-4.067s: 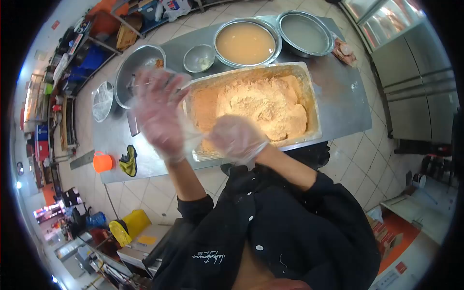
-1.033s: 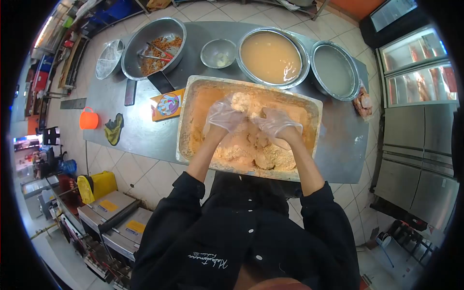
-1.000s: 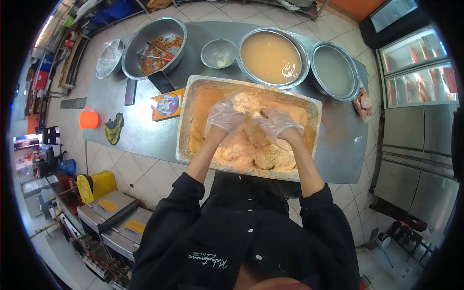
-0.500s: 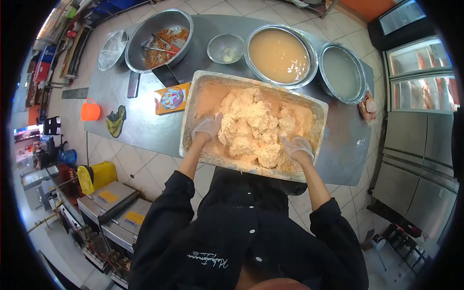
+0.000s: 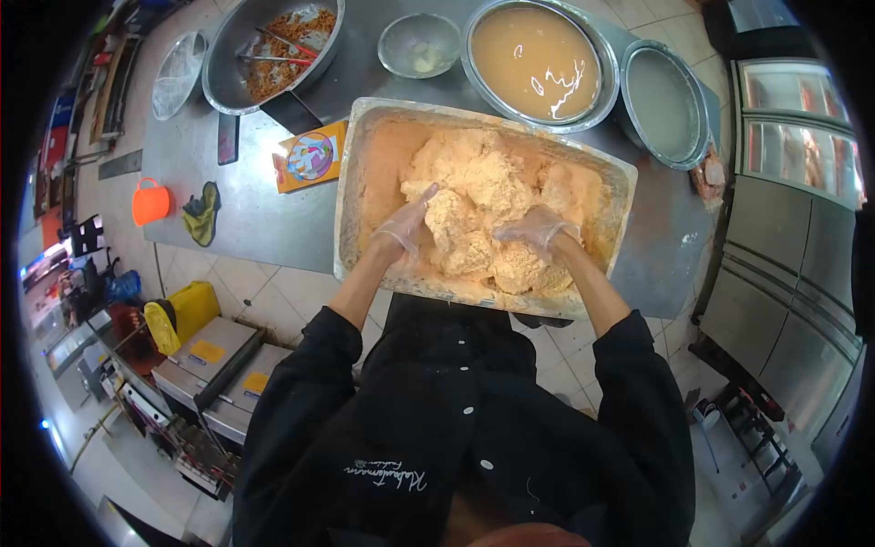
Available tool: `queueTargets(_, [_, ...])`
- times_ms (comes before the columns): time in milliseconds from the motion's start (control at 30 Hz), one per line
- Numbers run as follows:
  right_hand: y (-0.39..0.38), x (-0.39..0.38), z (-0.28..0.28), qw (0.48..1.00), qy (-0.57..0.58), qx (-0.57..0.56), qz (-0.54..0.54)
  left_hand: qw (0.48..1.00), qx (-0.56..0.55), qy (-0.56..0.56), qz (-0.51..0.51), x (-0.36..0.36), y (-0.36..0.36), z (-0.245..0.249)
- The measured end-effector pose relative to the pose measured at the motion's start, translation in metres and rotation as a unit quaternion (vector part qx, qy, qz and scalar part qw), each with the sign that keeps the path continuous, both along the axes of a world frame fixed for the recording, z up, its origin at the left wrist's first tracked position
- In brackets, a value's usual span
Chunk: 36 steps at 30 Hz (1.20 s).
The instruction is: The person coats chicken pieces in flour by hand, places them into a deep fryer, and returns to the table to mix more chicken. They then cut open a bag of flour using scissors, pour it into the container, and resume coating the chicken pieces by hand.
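A large steel tray [image 5: 351, 164] on the metal table holds a heap of flour-coated pieces [image 5: 483, 191] in orange-tan breading. Both my hands wear clear plastic gloves. My left hand [image 5: 404, 228] presses into the left side of the heap, fingers spread against a coated lump. My right hand [image 5: 540, 228] rests on the heap's right side, fingers curled over the pieces. Whether either hand grips a single piece I cannot tell.
Behind the tray stand a big bowl of tan batter [image 5: 538, 59], a bowl of greyish liquid [image 5: 663, 91], a small steel bowl [image 5: 419, 43] and a bowl with tongs and reddish food [image 5: 273, 50]. An orange packet [image 5: 310, 157], a phone [image 5: 228, 139], an orange cup [image 5: 149, 202] and a cloth [image 5: 200, 211] lie left.
My hands have moved from the tray's near edge inward onto the heap, closing toward each other. A second ago they were lifting pieces at the middle of the tray.
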State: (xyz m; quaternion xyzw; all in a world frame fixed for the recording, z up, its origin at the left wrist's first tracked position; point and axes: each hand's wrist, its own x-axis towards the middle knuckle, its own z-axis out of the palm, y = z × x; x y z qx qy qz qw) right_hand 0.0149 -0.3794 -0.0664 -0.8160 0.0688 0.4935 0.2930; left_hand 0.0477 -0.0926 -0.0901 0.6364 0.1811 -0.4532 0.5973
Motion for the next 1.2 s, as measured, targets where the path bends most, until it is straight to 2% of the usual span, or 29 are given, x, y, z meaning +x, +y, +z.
queueTargets(67, [-0.006,-0.004,-0.022,0.991,0.043,0.051,-0.114,0.999,-0.021,0.031,0.023,0.001,-0.008,0.002])
queueTargets(100, [-0.02,-0.013,-0.063,0.981,-0.118,0.152,0.018,0.995,-0.075,0.035,0.052,0.0,-0.011,0.001])
queueTargets(167, [-0.027,-0.014,-0.07,0.918,-0.274,0.243,0.151,0.987,-0.131,0.038,0.083,-0.002,-0.012,-0.012])
queueTargets(200, [-0.018,-0.007,-0.037,0.964,-0.18,0.169,0.102,0.982,-0.141,0.068,0.108,-0.006,-0.006,-0.033])
queueTargets(267, [-0.002,-0.001,0.004,0.991,-0.084,0.093,0.05,0.975,-0.148,0.096,0.132,-0.012,0.009,-0.06])
queueTargets(300, [0.005,-0.002,0.015,0.994,-0.086,0.03,-0.054,0.988,-0.116,-0.083,0.059,-0.014,0.015,-0.057])
queueTargets(333, [0.008,-0.005,0.02,0.983,-0.086,-0.033,-0.157,0.98,-0.102,-0.172,0.015,-0.015,0.016,-0.055])
queueTargets(367, [0.005,-0.009,0.015,0.983,-0.089,-0.032,-0.159,0.962,-0.08,-0.262,-0.021,-0.014,0.013,-0.043])
queueTargets(433, [-0.001,-0.018,0.0,0.974,-0.138,0.034,-0.178,0.971,-0.061,-0.088,0.213,0.006,-0.02,0.059])
queueTargets(467, [0.0,-0.019,0.007,0.973,-0.141,0.035,-0.179,0.968,-0.069,-0.088,0.226,0.008,-0.028,0.089])
queueTargets(500, [0.003,-0.021,0.014,0.973,-0.18,-0.024,-0.144,0.967,-0.069,-0.091,0.226,0.008,-0.02,0.078])
queueTargets(533, [0.005,-0.023,0.021,0.967,-0.218,-0.082,-0.108,0.902,0.144,-0.403,-0.056,0.009,-0.005,0.056])
queueTargets(567, [0.007,-0.023,0.037,0.966,-0.219,-0.082,-0.107,0.795,0.238,-0.515,-0.216,0.008,-0.008,0.062])
queueTargets(600, [0.009,-0.021,0.057,0.968,-0.194,-0.084,-0.137,0.633,0.327,-0.623,-0.323,0.007,-0.011,0.068])
queueTargets(633, [0.008,-0.019,0.072,0.968,-0.169,-0.086,-0.166,0.864,0.25,-0.407,-0.157,0.01,-0.035,0.108])
queueTargets(667, [0.004,-0.019,0.08,0.967,-0.171,-0.088,-0.166,0.981,0.138,-0.135,0.028,0.009,-0.049,0.131])
queueTargets(700, [0.001,-0.02,0.086,0.958,-0.195,-0.057,-0.202,0.981,0.136,-0.135,0.028,0.005,-0.051,0.13])
queueTargets(767, [-0.005,-0.022,0.099,0.944,-0.221,-0.03,-0.243,0.946,0.134,-0.274,-0.105,-0.003,-0.053,0.116])
queueTargets(833, [-0.01,-0.023,0.107,0.92,-0.26,0.031,-0.293,0.936,0.117,-0.312,-0.118,-0.009,-0.055,0.077])
queueTargets(867, [-0.017,-0.026,0.096,0.918,-0.262,0.029,-0.295,0.875,0.155,-0.409,-0.21,-0.008,-0.058,0.075])
queueTargets(933, [-0.033,-0.031,0.072,0.9,-0.339,0.047,-0.269,0.792,0.189,-0.499,-0.295,-0.006,-0.065,0.088])
queueTargets(967, [-0.038,-0.032,0.07,0.892,-0.365,0.052,-0.26,0.878,0.156,-0.412,-0.188,-0.004,-0.071,0.111])
queueTargets(1000, [-0.041,-0.032,0.084,0.919,-0.342,-0.036,-0.19,0.939,0.12,-0.313,-0.075,-0.003,-0.074,0.124])
queueTargets(1033, [-0.042,-0.03,0.096,0.934,-0.314,-0.124,-0.12,0.939,0.119,-0.314,-0.075,-0.002,-0.072,0.119])
queueTargets(1067, [-0.04,-0.026,0.107,0.934,-0.314,-0.124,-0.12,0.914,0.188,-0.351,-0.081,-0.002,-0.063,0.102])
queueTargets(1100, [-0.035,-0.021,0.117,0.953,-0.241,-0.167,-0.073,0.882,0.255,-0.386,-0.087,-0.001,-0.049,0.077])
queueTargets(1133, [-0.032,-0.018,0.122,0.964,-0.166,-0.208,-0.025,0.866,0.26,-0.403,-0.145,0.002,-0.021,0.039])
queueTargets(1167, [-0.032,-0.02,0.114,0.964,-0.165,-0.207,-0.025,0.845,0.262,-0.421,-0.2,0.004,0.006,0.003])
queueTargets(1200, [-0.032,-0.026,0.096,0.959,-0.163,-0.22,-0.071,0.847,0.284,-0.376,-0.246,0.002,0.019,0.0])
